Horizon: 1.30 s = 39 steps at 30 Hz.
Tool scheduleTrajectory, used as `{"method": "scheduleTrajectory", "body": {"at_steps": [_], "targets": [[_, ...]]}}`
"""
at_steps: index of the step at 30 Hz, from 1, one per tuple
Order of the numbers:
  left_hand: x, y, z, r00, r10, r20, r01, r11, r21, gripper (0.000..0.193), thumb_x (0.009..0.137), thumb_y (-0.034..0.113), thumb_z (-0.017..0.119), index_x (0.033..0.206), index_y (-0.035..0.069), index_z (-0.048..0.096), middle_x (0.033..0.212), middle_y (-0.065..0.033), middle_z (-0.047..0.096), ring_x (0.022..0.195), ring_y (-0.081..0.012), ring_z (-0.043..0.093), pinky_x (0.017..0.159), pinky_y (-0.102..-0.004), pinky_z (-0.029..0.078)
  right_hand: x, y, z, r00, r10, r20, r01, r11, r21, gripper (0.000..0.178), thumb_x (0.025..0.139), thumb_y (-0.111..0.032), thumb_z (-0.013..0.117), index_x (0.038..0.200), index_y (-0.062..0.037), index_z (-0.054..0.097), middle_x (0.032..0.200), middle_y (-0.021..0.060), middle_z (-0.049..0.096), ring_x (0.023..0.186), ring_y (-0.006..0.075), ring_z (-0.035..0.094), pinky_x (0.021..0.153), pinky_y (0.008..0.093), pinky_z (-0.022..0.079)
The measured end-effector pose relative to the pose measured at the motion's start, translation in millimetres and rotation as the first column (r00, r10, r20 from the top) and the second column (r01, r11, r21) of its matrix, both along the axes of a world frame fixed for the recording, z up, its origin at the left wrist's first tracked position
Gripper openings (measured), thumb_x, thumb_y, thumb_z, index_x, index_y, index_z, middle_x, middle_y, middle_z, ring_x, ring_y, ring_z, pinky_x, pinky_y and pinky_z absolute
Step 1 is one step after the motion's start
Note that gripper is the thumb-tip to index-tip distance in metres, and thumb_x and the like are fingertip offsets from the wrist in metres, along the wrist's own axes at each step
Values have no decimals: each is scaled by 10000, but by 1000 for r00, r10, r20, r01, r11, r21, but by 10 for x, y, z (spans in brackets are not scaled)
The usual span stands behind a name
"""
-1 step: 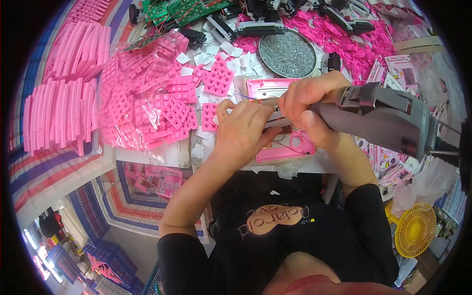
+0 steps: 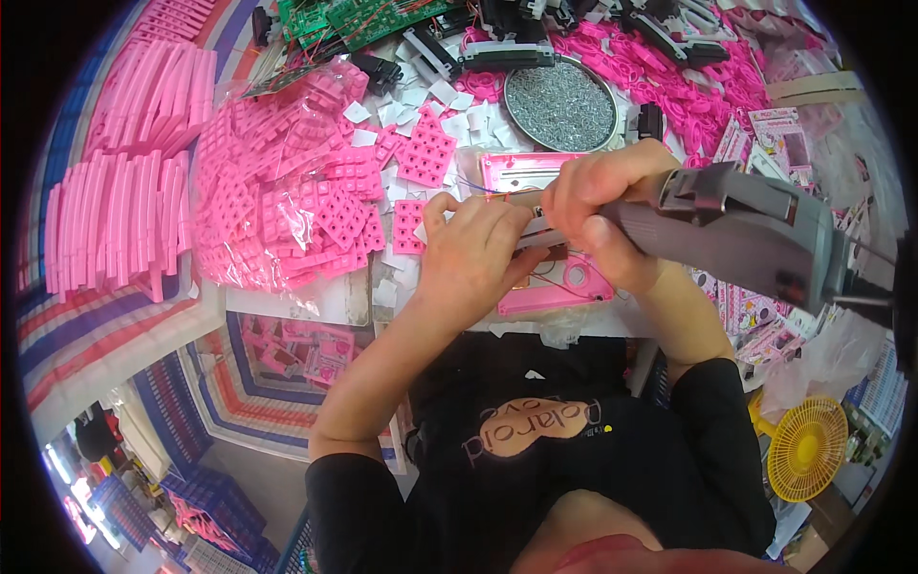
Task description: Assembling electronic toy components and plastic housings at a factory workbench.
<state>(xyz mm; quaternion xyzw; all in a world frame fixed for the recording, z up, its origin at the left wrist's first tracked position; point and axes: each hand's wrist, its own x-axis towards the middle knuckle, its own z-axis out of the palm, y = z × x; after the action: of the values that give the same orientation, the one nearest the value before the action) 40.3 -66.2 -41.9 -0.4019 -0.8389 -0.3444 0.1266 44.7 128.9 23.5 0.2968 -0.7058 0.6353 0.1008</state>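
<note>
My right hand (image 2: 612,206) wraps round a dark grey electric screwdriver (image 2: 732,225), held nearly level with its rear end pointing right. Its tip is hidden behind my fingers. My left hand (image 2: 469,251) presses over the left side of an opened pink plastic casing (image 2: 579,298), thumb and fingers bent onto it. Between the two hands a light grey strip (image 2: 543,235) shows on the casing. Thin wires come out near the fingers, and a round ring shape is moulded at the casing's lower right. Both hands cover much of the middle.
A round metal dish (image 2: 506,113) of small screws stands beyond the hands. Left are a clear bag of pink keypads (image 2: 287,201) and stacked pink strips (image 2: 120,225). Green circuit boards (image 2: 382,21), black parts (image 2: 507,55) and pink pieces (image 2: 660,86) lie behind; a yellow fan (image 2: 808,448) is lower right.
</note>
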Motion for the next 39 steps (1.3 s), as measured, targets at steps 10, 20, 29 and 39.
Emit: {"method": "scheduleTrajectory", "body": {"at_steps": [10,20,29,39], "targets": [[1,-1,-54,999,-30,-22,30,999,11,438,718,252,842,1067,119,613,933,3,596,877,-202,601,876,-452,332,-179,71,71,970,238,-40,-232,966,116,185,891,-15,628,1039,-40,520,716,75,582,596,186,556,594,362,501],[-2,-38,19,999,-10,-39,9,999,-35,464,748,301,820,1147,140,649,1109,9,661,1042,-204,586,932,-463,307,-8,561,71,958,91,273,-30,975,-222,771,821,-302,830,1458,-42,482,1334,133,610,1150,246,615,953,379,510],[-57,-39,-3,999,-37,-39,34,997,-73,471,768,304,822,1178,145,651,1186,9,694,1088,-236,580,956,-469,301,408,642,-288,916,-350,196,167,776,608,854,738,-177,845,1485,-100,437,1176,86,658,1032,278,594,911,408,502],[-53,-52,0,999,-28,-39,25,997,-79,459,746,291,833,1149,151,664,1197,9,693,1082,-231,581,950,-456,313,346,519,-368,969,-245,18,172,726,666,630,704,-120,824,1291,-74,599,1164,98,648,1026,326,586,821,397,536]]}}
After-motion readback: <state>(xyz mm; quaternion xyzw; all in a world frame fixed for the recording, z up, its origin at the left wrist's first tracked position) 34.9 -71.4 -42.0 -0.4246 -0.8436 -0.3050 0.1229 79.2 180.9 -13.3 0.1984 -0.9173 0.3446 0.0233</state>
